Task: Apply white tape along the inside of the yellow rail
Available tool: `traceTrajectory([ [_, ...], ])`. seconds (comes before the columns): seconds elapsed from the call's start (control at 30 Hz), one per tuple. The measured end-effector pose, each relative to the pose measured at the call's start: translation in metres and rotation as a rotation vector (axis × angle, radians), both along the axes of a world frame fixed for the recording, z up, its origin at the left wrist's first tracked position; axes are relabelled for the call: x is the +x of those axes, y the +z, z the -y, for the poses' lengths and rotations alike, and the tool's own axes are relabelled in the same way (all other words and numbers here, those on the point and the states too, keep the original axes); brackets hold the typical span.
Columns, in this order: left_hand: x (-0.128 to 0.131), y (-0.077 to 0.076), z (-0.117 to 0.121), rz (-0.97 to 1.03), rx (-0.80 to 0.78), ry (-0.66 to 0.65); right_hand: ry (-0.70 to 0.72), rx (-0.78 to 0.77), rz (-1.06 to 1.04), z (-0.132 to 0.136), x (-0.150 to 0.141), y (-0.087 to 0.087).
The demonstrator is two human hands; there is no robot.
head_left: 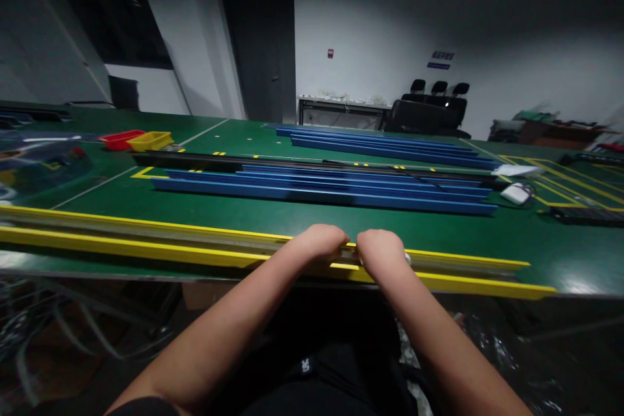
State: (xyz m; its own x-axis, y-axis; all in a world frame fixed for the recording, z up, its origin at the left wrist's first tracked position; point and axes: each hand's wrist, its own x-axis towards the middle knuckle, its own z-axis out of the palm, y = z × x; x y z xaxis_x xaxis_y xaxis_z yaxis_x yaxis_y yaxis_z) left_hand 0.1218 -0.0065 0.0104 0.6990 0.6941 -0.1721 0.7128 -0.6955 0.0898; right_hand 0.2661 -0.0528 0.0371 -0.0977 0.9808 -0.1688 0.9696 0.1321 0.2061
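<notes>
A long yellow-edged channel [146,246] with a greyish inside lies along the near edge of the green table. My left hand [325,240] is over its middle, the fingers curled down towards the inside. Close beside it on the right, my right hand [381,247] is closed in the same way, knuckles up. A small gap separates the two hands. What the fingertips grip inside the channel is hidden behind the hands. A bit of something white [408,259] shows at the right edge of my right hand, too small to name.
Beyond the channel lie several blue profiles [322,194] and a long black strip [234,160]. More blue profiles [380,144] are farther back. Red [121,140] and yellow [150,140] trays stand at left, near clear plastic bags [43,159]. A white device [517,193] with a cable sits right.
</notes>
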Motion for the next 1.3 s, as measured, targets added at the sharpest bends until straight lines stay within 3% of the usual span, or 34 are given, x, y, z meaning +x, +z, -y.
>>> traceTrajectory([
  [0.23,-0.035,-0.002,0.007,0.087,0.037,-0.028,0.195,-0.073,-0.24,0.009,0.038,0.023],
  [0.4,-0.085,-0.001,0.0,0.051,0.003,0.073,0.188,-0.082,-0.349,0.009,0.062,0.039],
  [0.57,-0.139,-0.007,-0.01,0.064,0.021,0.109,0.127,-0.058,-0.226,0.001,0.062,0.032],
  [0.7,-0.162,-0.01,-0.011,0.072,0.032,0.138,0.108,-0.016,-0.136,-0.003,0.05,0.021],
  [1.0,-0.157,-0.009,-0.013,0.052,-0.043,0.196,-0.003,0.007,0.008,-0.007,0.025,0.001],
  [1.3,-0.108,0.004,-0.005,-0.067,-0.004,0.206,-0.032,0.02,0.01,-0.004,0.009,-0.004],
])
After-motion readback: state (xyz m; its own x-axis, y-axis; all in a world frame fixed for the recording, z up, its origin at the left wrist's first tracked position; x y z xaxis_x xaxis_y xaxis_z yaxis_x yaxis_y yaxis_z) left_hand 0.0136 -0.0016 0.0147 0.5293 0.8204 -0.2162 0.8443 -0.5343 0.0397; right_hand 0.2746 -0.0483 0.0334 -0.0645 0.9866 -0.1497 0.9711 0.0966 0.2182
